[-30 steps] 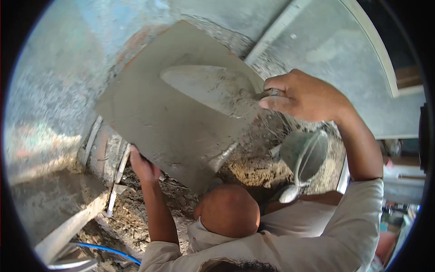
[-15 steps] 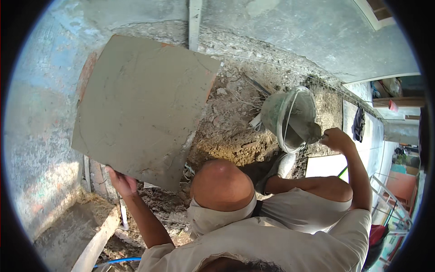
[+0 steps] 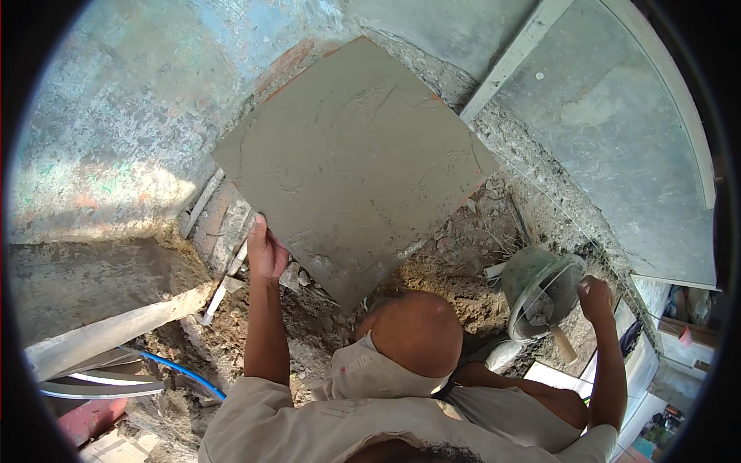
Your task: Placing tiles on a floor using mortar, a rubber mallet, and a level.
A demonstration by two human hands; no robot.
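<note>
One large square tile (image 3: 351, 154), its upturned face wholly coated in grey mortar, is held tilted above the dug-up ground by the left hand (image 3: 265, 251), whose grip pinches the tile's lower left edge with the thumb on the mortared face and the fingers hidden behind it. The coat looks even and reaches all four edges, with a few trowel ridges across it, so the buttering seems as good as done; the tile is not yet set down anywhere, and no prepared bed for it can be made out among the rubble. The right hand (image 3: 594, 297) is well apart from the tile, over the rim of the single grey-green bucket (image 3: 532, 289) that lies tipped on the ground near the lower right of the floor; its grip appears curled, perhaps around the bucket's wire handle, but I cannot tell for sure. One trowel (image 3: 557, 328) rests in the bucket with its wooden handle sticking out over the rim. The person's bent knee (image 3: 417, 332) sits between the two arms. One blue hose (image 3: 181, 370) runs along the ground at the lower left, beside a concrete ledge (image 3: 100, 309).
</note>
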